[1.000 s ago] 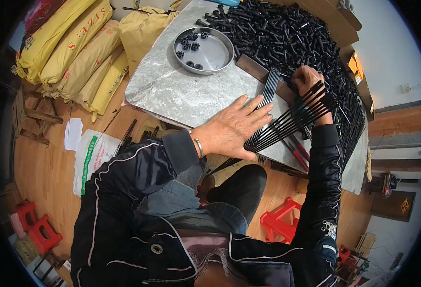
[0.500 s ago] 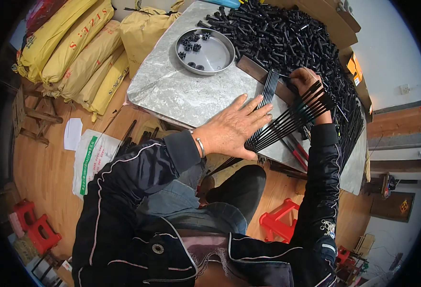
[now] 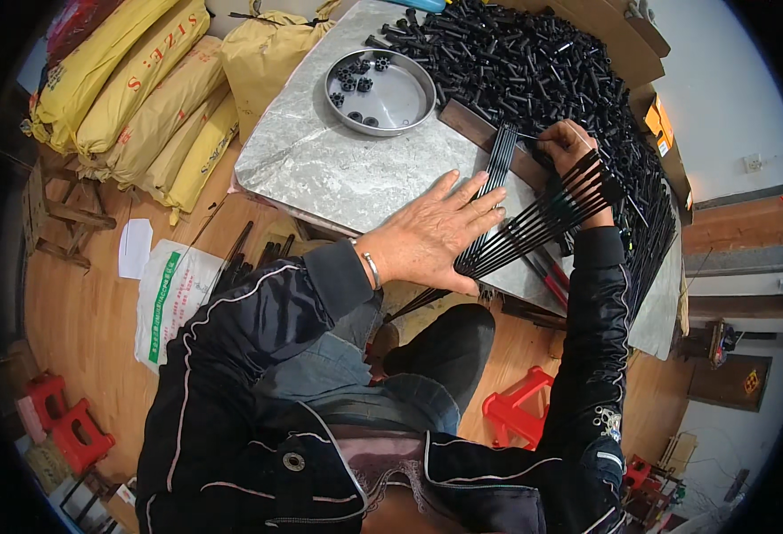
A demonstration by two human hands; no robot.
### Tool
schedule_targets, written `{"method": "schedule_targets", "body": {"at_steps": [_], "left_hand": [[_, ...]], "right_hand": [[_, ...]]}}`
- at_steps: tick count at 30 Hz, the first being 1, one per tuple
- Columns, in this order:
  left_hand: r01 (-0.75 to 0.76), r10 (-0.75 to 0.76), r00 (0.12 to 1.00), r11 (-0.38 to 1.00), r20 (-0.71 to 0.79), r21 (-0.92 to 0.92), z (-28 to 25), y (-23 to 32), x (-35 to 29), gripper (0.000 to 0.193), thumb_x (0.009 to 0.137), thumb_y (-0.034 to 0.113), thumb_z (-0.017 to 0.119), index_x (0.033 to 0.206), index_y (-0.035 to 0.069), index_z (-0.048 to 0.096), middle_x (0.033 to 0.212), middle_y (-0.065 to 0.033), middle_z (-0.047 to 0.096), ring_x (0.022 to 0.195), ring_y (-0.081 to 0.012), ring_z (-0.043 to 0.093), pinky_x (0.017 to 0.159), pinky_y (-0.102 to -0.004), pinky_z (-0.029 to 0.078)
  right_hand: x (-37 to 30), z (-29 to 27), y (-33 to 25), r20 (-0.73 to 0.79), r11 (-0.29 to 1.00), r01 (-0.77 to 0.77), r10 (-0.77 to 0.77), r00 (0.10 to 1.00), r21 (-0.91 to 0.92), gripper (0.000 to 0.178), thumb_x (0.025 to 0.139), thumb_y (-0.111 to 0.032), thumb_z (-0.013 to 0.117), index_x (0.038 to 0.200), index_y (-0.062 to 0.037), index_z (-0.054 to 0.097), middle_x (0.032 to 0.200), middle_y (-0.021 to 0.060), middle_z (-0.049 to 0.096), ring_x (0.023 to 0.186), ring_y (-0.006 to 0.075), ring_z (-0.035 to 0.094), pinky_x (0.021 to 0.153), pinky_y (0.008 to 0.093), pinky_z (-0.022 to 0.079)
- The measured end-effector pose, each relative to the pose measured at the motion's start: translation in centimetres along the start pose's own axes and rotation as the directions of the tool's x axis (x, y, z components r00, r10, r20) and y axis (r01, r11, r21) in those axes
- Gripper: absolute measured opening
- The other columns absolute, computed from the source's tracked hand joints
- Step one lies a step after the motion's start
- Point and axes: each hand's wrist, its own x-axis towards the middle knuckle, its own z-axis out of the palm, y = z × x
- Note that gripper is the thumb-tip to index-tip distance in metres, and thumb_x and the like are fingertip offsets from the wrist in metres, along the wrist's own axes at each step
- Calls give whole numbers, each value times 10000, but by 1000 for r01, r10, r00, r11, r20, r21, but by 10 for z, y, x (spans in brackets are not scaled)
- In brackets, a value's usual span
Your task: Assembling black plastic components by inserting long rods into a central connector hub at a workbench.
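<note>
- Rods [image 3: 501, 151], thin and black, lie side by side on the bench [image 3: 320, 169], their far ends across a brown bar [image 3: 470, 126].
- A fan [image 3: 543, 218] of similar rods slants from under the left hand [image 3: 431, 233] up to the right wrist; whether it touches the wrist, I cannot tell.
- The hands are apart. The left lies palm down, fingers spread, over the rods by the near edge, pressing rather than wrapped round them, I judge.
- The right hand [image 3: 572, 147] has its fingers bent together beside the rods' far ends, at a thin pale line; whether they clamp it, I cannot tell.
- If the left palm lifts or slides, the row could spread and lose its alignment, since nothing else visible clamps it.
- The fan's narrow end juts past the edge above the lap, so a knock from a knee or sleeve could swing it.
- A pull of the right arm could catch the fan's tips and drag rods askew.
- The pile [image 3: 534, 62] of black parts sits close by the right hand; loose pieces could roll among the rods.
</note>
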Motion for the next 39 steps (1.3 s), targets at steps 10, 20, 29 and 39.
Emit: {"method": "schedule_targets", "body": {"at_steps": [10,20,29,39], "left_hand": [[21,-21,999,1000,-27,-13,2,1,-2,943,688,647,661,1356,17,445,1485,-198,295,1402,-344,226,1135,-512,192],[17,-16,999,1000,-47,25,1,0,2,936,692,660,649,1349,22,453,1460,-212,330,1388,-343,261,1121,-523,205],[11,-11,999,1000,-41,13,2,1,1,915,705,650,634,1339,13,462,1476,-176,319,1403,-323,230,1130,-524,188],[-3,4,999,1000,-43,13,0,2,3,942,722,662,604,1362,-9,433,1473,-166,333,1413,-319,210,1139,-524,185]], "right_hand": [[-2,7,21,32,997,72,-70,997,-40,173,798,-92,601,942,-13,658,887,94,641,858,258,616,769,342,487],[-3,9,9,139,973,-20,-13,990,232,150,850,-81,619,964,-11,686,883,76,647,812,178,627,731,289,495],[-3,12,-23,91,998,-43,39,995,41,150,852,-73,614,984,-25,664,896,82,645,839,181,634,769,286,503],[-4,-1,-37,-113,991,120,-126,986,-57,186,834,-97,587,1000,-70,667,901,80,656,819,253,638,747,330,505]]}}
